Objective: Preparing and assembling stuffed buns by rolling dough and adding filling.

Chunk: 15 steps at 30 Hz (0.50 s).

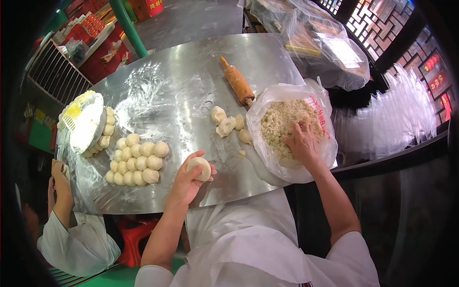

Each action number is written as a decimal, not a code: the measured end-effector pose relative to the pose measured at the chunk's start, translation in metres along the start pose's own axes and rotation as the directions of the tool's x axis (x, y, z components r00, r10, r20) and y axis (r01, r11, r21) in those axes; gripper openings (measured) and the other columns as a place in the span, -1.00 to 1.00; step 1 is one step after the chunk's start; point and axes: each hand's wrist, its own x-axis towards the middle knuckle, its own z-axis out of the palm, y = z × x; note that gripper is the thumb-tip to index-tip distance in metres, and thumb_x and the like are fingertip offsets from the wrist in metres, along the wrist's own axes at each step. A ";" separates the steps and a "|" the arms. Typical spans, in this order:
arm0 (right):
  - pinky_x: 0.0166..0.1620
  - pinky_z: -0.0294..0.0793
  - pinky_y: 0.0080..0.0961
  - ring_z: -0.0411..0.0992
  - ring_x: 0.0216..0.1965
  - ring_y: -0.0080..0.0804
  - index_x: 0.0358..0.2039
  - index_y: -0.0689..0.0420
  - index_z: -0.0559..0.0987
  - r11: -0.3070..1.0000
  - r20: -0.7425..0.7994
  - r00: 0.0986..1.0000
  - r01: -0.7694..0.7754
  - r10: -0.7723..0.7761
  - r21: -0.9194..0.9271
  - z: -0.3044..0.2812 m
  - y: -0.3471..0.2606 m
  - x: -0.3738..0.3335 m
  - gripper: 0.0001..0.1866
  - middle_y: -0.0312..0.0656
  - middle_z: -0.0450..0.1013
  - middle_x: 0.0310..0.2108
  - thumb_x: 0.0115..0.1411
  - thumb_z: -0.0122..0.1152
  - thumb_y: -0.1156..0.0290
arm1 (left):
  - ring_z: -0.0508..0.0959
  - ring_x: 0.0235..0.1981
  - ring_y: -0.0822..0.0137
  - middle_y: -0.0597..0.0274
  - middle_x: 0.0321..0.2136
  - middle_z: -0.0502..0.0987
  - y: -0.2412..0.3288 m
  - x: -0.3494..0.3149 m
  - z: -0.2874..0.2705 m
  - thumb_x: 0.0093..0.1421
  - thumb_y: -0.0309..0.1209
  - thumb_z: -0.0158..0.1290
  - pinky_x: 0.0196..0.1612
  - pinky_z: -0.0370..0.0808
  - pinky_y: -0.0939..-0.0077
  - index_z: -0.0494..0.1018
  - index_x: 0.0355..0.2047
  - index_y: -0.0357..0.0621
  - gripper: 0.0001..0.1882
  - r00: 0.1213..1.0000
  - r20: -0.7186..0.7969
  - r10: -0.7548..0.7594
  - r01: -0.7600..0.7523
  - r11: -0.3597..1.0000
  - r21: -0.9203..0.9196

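Observation:
My left hand is closed around a round piece of dough, held up above the table's near edge. My right hand reaches into a crumbly, pale yellow-green filling, with fingers apart and their tips down in it. The filling sits in a wide container lined with a white plastic bag. Between the hands and farther back lie several loose dough lumps, plus a small scrap. To the left of my left hand, smooth round dough balls stand in close rows.
A wooden rolling pin lies behind the loose lumps on the floured metal table. At the left, a bowl of flour stands beside more dough balls. A co-worker's hand is at the left edge. Plastic-covered goods stand back right.

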 end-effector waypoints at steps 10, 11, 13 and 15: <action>-0.32 0.50 -0.14 0.53 -0.31 -0.07 -0.30 0.15 0.51 0.987 0.175 0.973 0.140 -0.153 0.086 0.012 -0.006 0.014 -0.68 0.00 0.51 -0.32 0.17 0.32 0.16 | 0.65 -0.35 0.22 0.05 -0.31 0.61 -0.032 0.083 0.135 0.32 -0.38 0.11 -0.30 0.61 0.46 0.40 0.04 -0.27 -0.66 0.953 0.289 -0.093 0.047 0.986 0.163; -0.30 0.49 -0.13 0.53 -0.29 -0.05 -0.27 0.15 0.49 0.991 0.222 0.969 0.093 -0.113 0.101 0.009 -0.003 0.016 -0.68 0.02 0.51 -0.33 0.18 0.31 0.17 | 0.65 -0.35 0.22 0.05 -0.31 0.61 -0.033 0.091 0.140 0.32 -0.38 0.11 -0.30 0.61 0.46 0.40 0.04 -0.27 -0.66 0.952 0.293 -0.095 0.046 0.984 0.170; -0.28 0.48 -0.12 0.53 -0.27 -0.04 -0.24 0.15 0.47 0.991 0.271 0.959 0.050 -0.081 0.121 -0.005 -0.007 0.018 -0.68 0.04 0.51 -0.34 0.19 0.30 0.18 | 0.63 -0.22 0.29 0.09 -0.20 0.60 -0.038 0.105 0.142 0.34 -0.34 0.07 -0.19 0.57 0.40 0.39 0.06 -0.24 -0.66 0.975 0.193 -0.111 0.052 0.957 0.285; -0.21 0.46 -0.14 0.52 -0.21 0.01 -0.13 0.15 0.43 0.943 0.197 0.978 -0.002 -0.068 0.334 -0.031 -0.017 0.015 -0.65 0.03 0.51 -0.25 0.17 0.32 0.28 | 0.59 -0.14 0.32 0.13 -0.13 0.57 -0.044 0.120 0.135 0.35 -0.32 0.06 -0.09 0.52 0.37 0.38 0.07 -0.22 -0.64 0.989 0.123 -0.083 0.040 0.947 0.319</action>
